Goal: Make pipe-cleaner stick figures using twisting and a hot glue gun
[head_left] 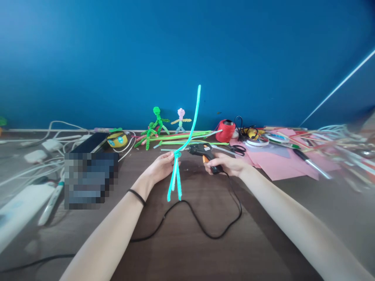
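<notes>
In my left hand (pixel 162 167) is a turquoise pipe cleaner figure (pixel 178 177), pinched near its knotted middle. Several strands hang down from the knot, and one long strand curves up and to the right. My right hand (pixel 224 164) grips the handle of a black hot glue gun (pixel 202 150) with an orange trigger. The gun's nozzle points left at the knot; a small gap seems to lie between them. From the handle a black cord (pixel 202 226) loops down over the dark table (pixel 187 257).
Behind my hands stand a green pipe cleaner figure (pixel 157 113) and a pink-headed one (pixel 181 114), with loose pipe cleaners (pixel 187 136) nearby. Red yarn (pixel 225 131), black scissors (pixel 238 150) and pink paper (pixel 278 164) lie to the right. White cables (pixel 35 166) and a marker (pixel 51 205) are left.
</notes>
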Tool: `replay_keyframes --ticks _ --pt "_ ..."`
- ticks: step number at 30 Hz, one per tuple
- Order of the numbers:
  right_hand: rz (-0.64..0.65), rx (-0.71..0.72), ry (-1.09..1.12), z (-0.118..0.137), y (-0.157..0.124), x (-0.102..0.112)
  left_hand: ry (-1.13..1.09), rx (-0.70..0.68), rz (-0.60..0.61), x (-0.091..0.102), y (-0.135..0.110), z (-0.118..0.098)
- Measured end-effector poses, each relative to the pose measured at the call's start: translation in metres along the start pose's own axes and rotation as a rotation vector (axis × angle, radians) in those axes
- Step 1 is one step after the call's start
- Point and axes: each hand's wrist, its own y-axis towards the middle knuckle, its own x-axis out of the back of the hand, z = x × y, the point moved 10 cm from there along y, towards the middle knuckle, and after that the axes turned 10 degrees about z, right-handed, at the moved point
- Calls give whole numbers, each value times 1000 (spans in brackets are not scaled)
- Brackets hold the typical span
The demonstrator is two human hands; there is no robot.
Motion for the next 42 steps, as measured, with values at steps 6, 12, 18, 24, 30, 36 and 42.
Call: replay_keyframes --ticks 6,12,18,24,30,36,42 --pt "123 52 73 -13 11 -16 12 11 8 -3 -2 0" --pt "125 157 129 -12 16 -25 15 12 28 -5 -2 1" --pt "101 204 116 -11 18 -30 44 17 46 -5 -1 3" --pt "75 187 87 -12 19 -30 50 8 48 -6 -1 3" --pt "35 150 43 -16 19 -27 36 22 43 -4 -1 5" --pt "7 128 21 -18 19 -25 34 11 48 -4 -1 5" --pt "-7 116 17 -17 19 -26 30 14 25 -3 -2 4"
